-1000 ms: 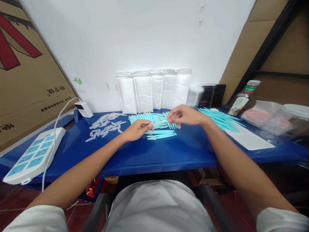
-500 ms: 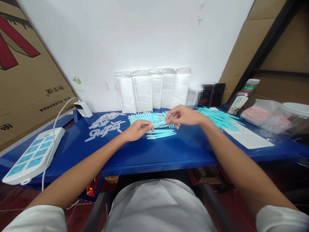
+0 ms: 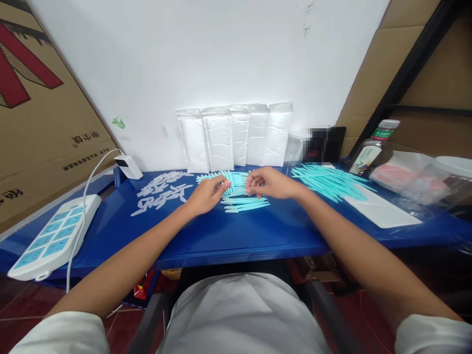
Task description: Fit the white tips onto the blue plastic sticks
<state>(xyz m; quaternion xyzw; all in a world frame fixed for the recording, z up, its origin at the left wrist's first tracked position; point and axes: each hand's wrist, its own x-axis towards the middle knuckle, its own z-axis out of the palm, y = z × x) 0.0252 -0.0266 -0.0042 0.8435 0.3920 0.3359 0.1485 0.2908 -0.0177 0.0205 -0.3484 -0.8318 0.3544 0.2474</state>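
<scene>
Thumb and fingertips of my left hand are pinched together over the left part of a layer of slim turquoise sticks, which look like eyebrow razors. Close on its right, my right hand is curled, thumb against the fingers, above the same sticks. Whatever either pinch holds blends with the turquoise behind it. A loose heap of like turquoise sticks lies to the right of my right hand. Scattered left of my left hand are small translucent white slips, like plastic caps.
White padded envelopes lean on the wall behind the sticks. A power strip with a cable lies at the left table edge, near a small white device. At right stand a bottle, a clear jar and a white sheet.
My right hand has moved left, nearer my left hand, uncovering sticks of the right heap. My left hand has shifted slightly left and up. A turquoise stick earlier between the hands is no longer distinct.
</scene>
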